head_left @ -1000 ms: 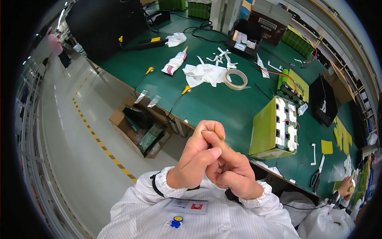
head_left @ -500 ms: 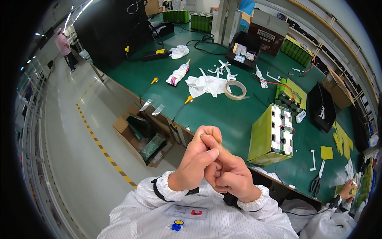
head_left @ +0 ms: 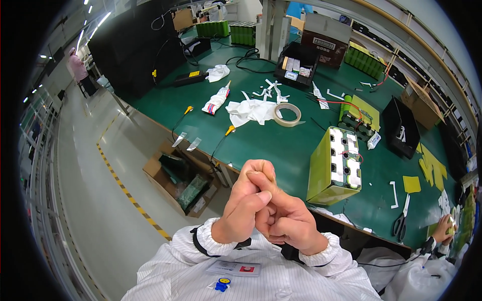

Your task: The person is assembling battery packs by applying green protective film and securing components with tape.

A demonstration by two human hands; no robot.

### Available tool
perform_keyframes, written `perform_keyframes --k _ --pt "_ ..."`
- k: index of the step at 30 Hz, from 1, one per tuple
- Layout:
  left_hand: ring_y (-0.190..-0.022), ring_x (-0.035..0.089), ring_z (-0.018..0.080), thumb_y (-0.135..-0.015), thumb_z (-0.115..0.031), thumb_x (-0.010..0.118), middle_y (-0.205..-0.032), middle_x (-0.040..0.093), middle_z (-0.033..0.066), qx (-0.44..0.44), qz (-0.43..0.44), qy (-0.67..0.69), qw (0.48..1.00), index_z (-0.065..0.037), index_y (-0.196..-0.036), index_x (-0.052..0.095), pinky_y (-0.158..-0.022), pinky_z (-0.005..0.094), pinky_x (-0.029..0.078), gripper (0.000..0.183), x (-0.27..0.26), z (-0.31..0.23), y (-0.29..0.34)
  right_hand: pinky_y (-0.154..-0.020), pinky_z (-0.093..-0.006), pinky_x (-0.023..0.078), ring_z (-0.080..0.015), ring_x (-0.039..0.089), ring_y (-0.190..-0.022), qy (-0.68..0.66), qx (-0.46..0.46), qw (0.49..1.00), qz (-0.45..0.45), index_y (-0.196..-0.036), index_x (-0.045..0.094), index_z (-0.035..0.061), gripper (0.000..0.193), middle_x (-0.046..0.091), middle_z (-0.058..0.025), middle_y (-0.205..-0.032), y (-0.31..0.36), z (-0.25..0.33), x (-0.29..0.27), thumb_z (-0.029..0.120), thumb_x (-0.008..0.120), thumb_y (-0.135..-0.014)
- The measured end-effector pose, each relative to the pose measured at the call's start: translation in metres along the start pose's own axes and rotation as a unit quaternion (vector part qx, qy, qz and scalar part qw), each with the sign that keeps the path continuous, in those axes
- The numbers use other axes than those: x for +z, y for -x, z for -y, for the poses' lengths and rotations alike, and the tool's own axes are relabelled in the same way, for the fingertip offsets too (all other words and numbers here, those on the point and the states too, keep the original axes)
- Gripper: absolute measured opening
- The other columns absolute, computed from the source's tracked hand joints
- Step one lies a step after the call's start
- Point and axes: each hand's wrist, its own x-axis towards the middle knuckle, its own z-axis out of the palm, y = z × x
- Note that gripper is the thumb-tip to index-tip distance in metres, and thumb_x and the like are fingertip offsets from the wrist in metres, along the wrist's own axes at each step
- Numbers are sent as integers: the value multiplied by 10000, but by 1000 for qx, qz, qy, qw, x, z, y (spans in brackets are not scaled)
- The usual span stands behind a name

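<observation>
In front of my chest my left hand [head_left: 241, 213] and my right hand [head_left: 291, 220] are pressed together, fingers closed and thumbs crossing. Whatever they pinch, if anything, is hidden between the fingers. Both hands are off the bench, just before its near edge. The closest large thing is a battery pack [head_left: 321, 173] to their right, upright, wrapped in yellow-green sheet, with white strips and black-rimmed openings on the side facing right. Behind it lies a smaller, partly uncovered green cell pack [head_left: 348, 111] with red wires. Beyond my hands a roll of tape [head_left: 298, 115] lies flat.
On the green bench [head_left: 261, 145] are a white tube [head_left: 216, 102], crumpled white paper [head_left: 251, 111], black-handled scissors [head_left: 399, 228] and a black tray [head_left: 400, 125]. A cardboard box [head_left: 168, 188] stands on the floor at left. A co-worker's hand [head_left: 442, 230] is at far right.
The bench and its things have shifted slightly left in the picture. My hands stay pressed together, with only a small shift of the fingers.
</observation>
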Motion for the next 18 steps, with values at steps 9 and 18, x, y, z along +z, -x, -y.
perform_keyframes --k 9,18 --pt "-850 436 88 -822 -98 453 -1024 443 72 32 37 3 999 -5 -1189 378 -776 219 407 386 4 6 -4 -440 -210 287 -66 328 -493 -3 6 1000 -17 -1590 235 113 932 476 -36 -660 8 8 0 -65 397 -690" --pt "-828 421 115 -803 -148 477 -953 451 69 13 27 -13 999 -25 -1153 380 -771 243 397 383 11 4 -7 -434 -214 289 -69 327 -488 -3 -6 1000 -14 -1592 229 119 952 470 -36 -658 10 8 -6 -70 402 -675"
